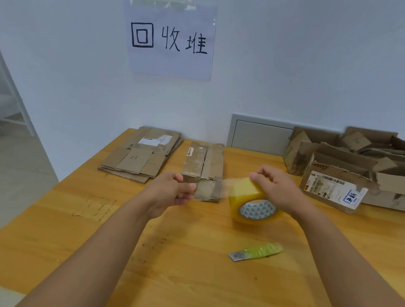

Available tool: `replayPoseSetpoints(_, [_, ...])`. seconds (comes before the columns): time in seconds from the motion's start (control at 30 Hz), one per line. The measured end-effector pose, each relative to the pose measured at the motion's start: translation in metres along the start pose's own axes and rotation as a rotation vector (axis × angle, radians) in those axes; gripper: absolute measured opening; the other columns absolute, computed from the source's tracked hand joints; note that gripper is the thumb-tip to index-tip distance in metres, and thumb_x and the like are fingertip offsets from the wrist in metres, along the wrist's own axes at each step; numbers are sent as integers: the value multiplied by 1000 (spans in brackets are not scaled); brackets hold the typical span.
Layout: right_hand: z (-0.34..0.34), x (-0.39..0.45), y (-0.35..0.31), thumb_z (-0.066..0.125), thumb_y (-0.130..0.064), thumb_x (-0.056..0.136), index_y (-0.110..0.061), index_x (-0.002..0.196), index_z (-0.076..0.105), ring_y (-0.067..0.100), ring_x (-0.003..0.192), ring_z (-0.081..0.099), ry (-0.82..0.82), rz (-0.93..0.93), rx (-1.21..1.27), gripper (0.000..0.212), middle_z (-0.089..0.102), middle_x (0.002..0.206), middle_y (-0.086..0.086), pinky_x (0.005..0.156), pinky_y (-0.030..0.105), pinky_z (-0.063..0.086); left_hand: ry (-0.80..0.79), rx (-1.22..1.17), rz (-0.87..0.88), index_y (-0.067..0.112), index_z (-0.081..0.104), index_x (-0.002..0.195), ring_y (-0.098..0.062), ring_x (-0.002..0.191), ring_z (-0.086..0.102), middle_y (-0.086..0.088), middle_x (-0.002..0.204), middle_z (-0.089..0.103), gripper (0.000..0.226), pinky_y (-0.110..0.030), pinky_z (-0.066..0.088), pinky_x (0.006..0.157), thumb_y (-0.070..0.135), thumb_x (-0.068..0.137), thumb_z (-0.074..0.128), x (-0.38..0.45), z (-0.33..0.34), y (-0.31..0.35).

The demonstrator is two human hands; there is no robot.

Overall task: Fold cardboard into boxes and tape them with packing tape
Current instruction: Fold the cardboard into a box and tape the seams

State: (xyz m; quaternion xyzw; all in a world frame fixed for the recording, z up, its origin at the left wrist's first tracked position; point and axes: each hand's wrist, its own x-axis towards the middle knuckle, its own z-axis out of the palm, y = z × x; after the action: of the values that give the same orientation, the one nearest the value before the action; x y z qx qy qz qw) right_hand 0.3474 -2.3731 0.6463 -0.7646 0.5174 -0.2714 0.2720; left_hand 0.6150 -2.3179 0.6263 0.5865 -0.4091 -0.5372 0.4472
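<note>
At the centre of the frame the person holds the two ends of a stretch of tape apart. The right hand point(276, 184) grips the yellowish roll of packing tape point(253, 208), fingers curled over its top, while the left hand point(173, 191) pinches the free end of the clear strip point(212, 187) drawn out between them. The strip is pulled taut and level, apparently so it can be laid over a seam without sticking to itself.

Just behind the hands, in the middle of the wooden table point(186, 274), lies a small taped cardboard box point(202, 170). It looks partly flattened, though the blur of the tape in front makes its near end hard to judge. Flat cardboard blanks point(140, 157) are stacked at centre left, within reach. Opened, torn cartons point(357, 162) crowd the right edge.

A green-handled utility knife point(256, 251) rests at lower centre right, handy for cutting the strip.

A sheet of paper point(169, 40) taped to the wall at upper centre reads "回收堆" in hand-drawn strokes. The nearest carton on the right carries a printed shipping label point(333, 186) with barcodes and a blue stamped mark too small to read.
</note>
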Motion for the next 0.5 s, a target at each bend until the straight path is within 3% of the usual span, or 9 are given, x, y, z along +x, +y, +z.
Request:
replayPoseSetpoints(0.1, [0, 4, -9, 50, -41, 100, -20, 93, 57, 15, 81, 50, 62, -14, -57, 23, 55, 87, -2, 67, 33, 40, 55, -67, 19, 9, 50, 101, -16, 71, 65, -11, 85, 67, 28, -28, 56, 69, 6, 87, 74, 2, 1, 6])
replayPoseSetpoints(0.2, [0, 9, -20, 49, -42, 100, -19, 97, 57, 20, 88, 56, 111, -6, -125, 24, 60, 92, 1, 74, 38, 48, 102, -112, 22, 5, 50, 112, -17, 72, 66, -13, 88, 68, 37, -26, 56, 66, 7, 85, 75, 6, -2, 12])
replayPoseSetpoints(0.27, [1, 11, -25, 49, -44, 100, -22, 95, 55, 23, 88, 59, 108, 4, -148, 23, 62, 90, 3, 71, 34, 48, 127, -110, 22, 8, 47, 114, -18, 71, 65, -14, 89, 68, 42, -28, 56, 69, 4, 84, 76, 11, -6, 15])
replayPoseSetpoints(0.4, [2, 15, -28, 49, -63, 92, -26, 101, 50, 15, 77, 57, 43, -14, -292, 37, 60, 84, -3, 69, 35, 51, 148, 12, 54, 7, 43, 118, -18, 71, 65, -18, 95, 70, 48, -30, 56, 69, 0, 83, 75, 20, -16, 20])
replayPoseSetpoints(0.5, [-4, 17, -25, 56, -72, 82, -33, 114, 44, 9, 81, 54, -129, -22, -417, 52, 55, 90, -10, 65, 28, 47, 143, 100, 64, 6, 45, 116, -20, 74, 66, -18, 93, 68, 45, -28, 55, 68, 1, 83, 75, 28, -25, 22])
